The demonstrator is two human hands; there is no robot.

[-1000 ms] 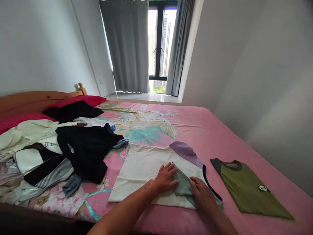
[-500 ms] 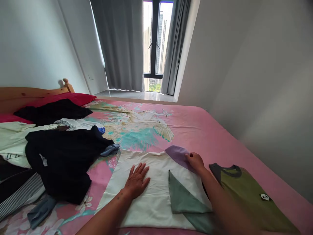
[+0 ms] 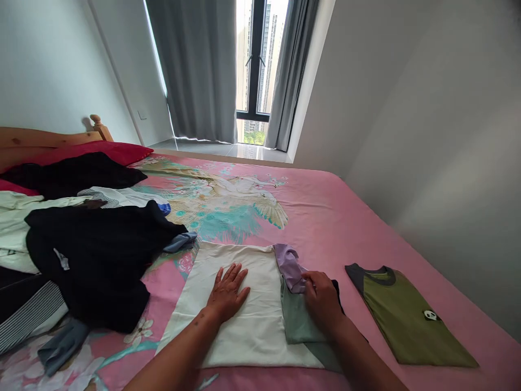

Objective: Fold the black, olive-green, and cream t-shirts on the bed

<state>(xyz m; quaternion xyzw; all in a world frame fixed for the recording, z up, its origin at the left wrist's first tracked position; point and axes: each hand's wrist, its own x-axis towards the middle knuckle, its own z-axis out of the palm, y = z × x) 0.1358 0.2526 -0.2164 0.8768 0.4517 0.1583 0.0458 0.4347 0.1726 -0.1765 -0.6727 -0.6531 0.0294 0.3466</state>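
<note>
A white shirt [image 3: 244, 342] with lilac and sage-green parts lies flat on the bed. My left hand [image 3: 228, 292] rests palm down on its white middle, fingers spread. The lilac sleeve [image 3: 290, 266] at the far right corner is bunched, and my right hand [image 3: 323, 296] pinches its edge above the green part [image 3: 295, 315], which is folded inward over the white. A bit of black cloth shows beyond my right hand. Right of that arm lies a folded olive T-shirt [image 3: 411, 320] with a dark collar and a panda patch.
Left of the white shirt is a heap of clothes with a black shirt [image 3: 93, 260] on top. A red pillow [image 3: 118, 152] lies by the wooden headboard [image 3: 44, 137]. The pink patterned bedsheet [image 3: 317, 217] reaches the grey wall on the right.
My right hand has moved toward me and slightly left, folding the lilac sleeve inward over the green part. My left hand stays flat on the shirt. The view has shifted slightly.
</note>
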